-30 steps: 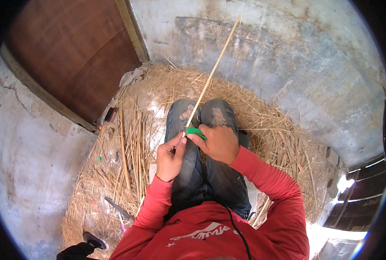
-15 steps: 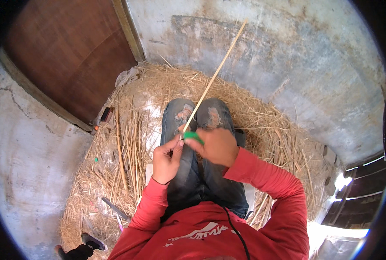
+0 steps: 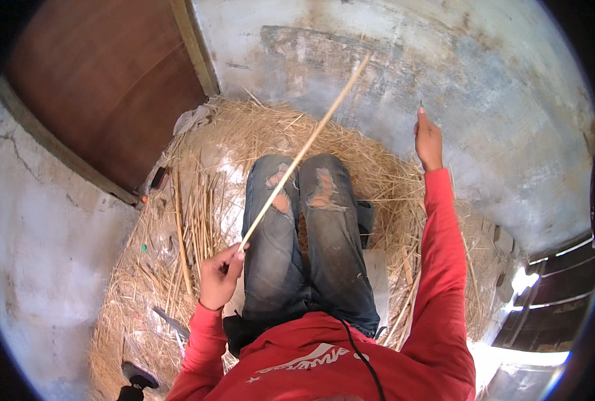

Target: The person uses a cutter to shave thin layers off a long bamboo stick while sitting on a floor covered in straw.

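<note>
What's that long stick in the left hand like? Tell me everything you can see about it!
The stick is long, thin, fairly straight and pale yellow, and looks like wood or bamboo. Its near end is pinched in the left hand. From there it slants away to the right, passing over the jeans, with its slightly blurry far end showing in front of the stained wall. I can't tell whether it touches either one.

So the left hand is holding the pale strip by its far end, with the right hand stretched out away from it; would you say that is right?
Not quite: the head view shows the left hand holding the pale strip by its near end, not its far end. The right hand is indeed stretched out away from it.
</note>
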`<control>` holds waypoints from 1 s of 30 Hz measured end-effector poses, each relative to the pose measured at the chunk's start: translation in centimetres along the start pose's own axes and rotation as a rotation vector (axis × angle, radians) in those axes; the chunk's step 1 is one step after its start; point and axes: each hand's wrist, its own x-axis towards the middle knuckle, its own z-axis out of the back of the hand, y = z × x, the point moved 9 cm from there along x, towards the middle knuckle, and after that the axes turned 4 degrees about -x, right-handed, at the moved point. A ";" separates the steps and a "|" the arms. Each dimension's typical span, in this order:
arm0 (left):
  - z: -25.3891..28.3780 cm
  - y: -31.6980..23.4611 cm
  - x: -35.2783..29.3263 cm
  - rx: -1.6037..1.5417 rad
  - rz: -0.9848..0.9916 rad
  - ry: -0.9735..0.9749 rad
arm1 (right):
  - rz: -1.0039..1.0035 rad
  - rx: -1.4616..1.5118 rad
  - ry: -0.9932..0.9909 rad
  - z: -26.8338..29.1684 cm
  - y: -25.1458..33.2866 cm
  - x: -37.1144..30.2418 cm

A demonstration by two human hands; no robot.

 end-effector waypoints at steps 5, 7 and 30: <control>-3.0 -2.9 3.2 -0.101 -0.083 -0.048 | 0.171 0.196 0.260 -3.6 10.1 -7.9; -4.1 -3.8 4.0 -0.127 -0.084 -0.037 | 0.301 0.249 0.306 -5.2 12.7 -10.7; -6.8 -4.5 4.8 -0.105 -0.109 0.019 | 0.658 -0.208 0.649 -11.5 19.5 -25.0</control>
